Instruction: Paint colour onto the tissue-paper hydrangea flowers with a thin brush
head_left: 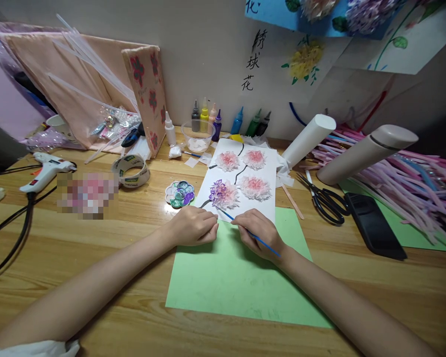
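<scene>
My right hand (258,232) pinches a thin blue paintbrush (262,241), its tip pointing up and left at the lower left flower. That paper flower (225,194) has purple paint on its left petals and pink and white on the rest. It sits on a white sheet (269,213) with several other ruffled pink flowers and dark painted stems. My left hand (195,225) is closed, knuckles up, at the sheet's lower left corner; nothing shows in its fingers. Left of the sheet is a flower-shaped palette (180,194) with purple and green paint.
Green paper (238,292) lies under the sheet. Tape (131,171) and a glue gun (46,171) are at left. Several paint bottles (217,126) and a plastic cup (197,134) stand behind. At right are scissors (325,198), a phone (373,223) and a flask (364,153).
</scene>
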A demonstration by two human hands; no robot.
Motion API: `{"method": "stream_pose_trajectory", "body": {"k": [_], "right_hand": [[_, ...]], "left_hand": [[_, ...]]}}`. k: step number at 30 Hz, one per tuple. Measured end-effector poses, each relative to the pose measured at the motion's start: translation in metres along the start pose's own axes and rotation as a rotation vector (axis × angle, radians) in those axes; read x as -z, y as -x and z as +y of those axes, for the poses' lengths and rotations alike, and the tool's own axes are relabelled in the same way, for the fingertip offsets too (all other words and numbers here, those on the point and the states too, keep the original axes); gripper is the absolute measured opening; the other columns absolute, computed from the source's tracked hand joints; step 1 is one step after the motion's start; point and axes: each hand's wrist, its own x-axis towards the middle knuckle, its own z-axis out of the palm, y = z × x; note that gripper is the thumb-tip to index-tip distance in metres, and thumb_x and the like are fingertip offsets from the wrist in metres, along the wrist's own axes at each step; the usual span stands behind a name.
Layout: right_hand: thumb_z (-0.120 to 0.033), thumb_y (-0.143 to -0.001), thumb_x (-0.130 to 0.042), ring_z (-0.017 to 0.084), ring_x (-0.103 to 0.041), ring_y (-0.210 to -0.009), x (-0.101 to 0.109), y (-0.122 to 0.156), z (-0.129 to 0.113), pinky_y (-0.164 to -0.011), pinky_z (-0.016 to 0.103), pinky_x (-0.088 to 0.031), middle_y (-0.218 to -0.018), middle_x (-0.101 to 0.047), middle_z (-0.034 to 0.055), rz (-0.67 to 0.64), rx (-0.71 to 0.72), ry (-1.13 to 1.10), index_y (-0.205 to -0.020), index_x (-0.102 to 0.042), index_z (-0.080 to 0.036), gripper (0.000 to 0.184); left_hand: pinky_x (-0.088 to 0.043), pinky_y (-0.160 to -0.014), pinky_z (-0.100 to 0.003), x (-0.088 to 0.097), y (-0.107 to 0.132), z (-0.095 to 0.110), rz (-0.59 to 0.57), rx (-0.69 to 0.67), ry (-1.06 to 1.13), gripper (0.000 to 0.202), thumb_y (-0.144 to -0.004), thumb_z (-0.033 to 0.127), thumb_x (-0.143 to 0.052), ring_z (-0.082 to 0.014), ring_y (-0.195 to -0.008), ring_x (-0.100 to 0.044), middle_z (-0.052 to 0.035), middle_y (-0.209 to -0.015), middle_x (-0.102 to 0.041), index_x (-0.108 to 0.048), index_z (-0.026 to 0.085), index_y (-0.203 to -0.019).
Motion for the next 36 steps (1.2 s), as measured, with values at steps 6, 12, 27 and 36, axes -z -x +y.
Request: {"method": "stream_pose_trajectory", "body": {"k": [6, 12, 27, 36], "right_hand": [[-0.003, -0.087, -0.049, 0.017, -0.058, -0.069, 0.0008, 0.0, 0.0, -0.062, 0.03, -0.052, -0.076, -0.066, 0.0051, 0.016, -0.001, -0.016, -0.102, -0.055, -0.019, 0.024], [-0.004, -0.088, -0.048, 0.017, -0.061, -0.072, 0.0013, 0.0007, 0.0008, -0.064, 0.031, -0.053, -0.081, -0.067, 0.0054, 0.038, -0.023, -0.027, -0.106, -0.055, -0.021, 0.026], [-0.005, -0.088, -0.049, 0.018, -0.061, -0.076, -0.0021, 0.0029, 0.0019, -0.066, 0.032, -0.053, -0.083, -0.067, 0.0055, 0.011, -0.061, -0.057, -0.105, -0.056, -0.021, 0.024], [-0.004, -0.087, -0.047, 0.017, -0.059, -0.071, -0.0002, 0.0029, 0.0023, -0.063, 0.031, -0.05, -0.078, -0.065, 0.0043, 0.046, -0.095, -0.086, -0.098, -0.057, -0.021, 0.023]], "left_hand": [[-0.044, -0.046, -0.023, -0.001, 0.0003, -0.0002, 0.003, -0.003, -0.002, 0.033, -0.09, 0.018, -0.04, -0.014, -0.051, -0.062, -0.0009, -0.061, -0.067, -0.061, 0.016, -0.065], [-0.044, -0.045, -0.024, -0.0011, 0.0001, -0.0007, 0.003, -0.006, -0.005, 0.033, -0.09, 0.018, -0.04, -0.0136, -0.051, -0.062, -0.0007, -0.061, -0.067, -0.061, 0.016, -0.065], [-0.044, -0.046, -0.023, -0.0004, 0.0001, -0.0008, 0.005, -0.005, -0.005, 0.032, -0.09, 0.017, -0.04, -0.0134, -0.051, -0.063, -0.001, -0.06, -0.066, -0.063, 0.016, -0.068], [-0.045, -0.047, -0.022, -0.0008, 0.0007, -0.0006, -0.004, -0.005, -0.011, 0.032, -0.09, 0.017, -0.04, -0.0128, -0.051, -0.062, -0.001, -0.06, -0.066, -0.062, 0.016, -0.067]]}}
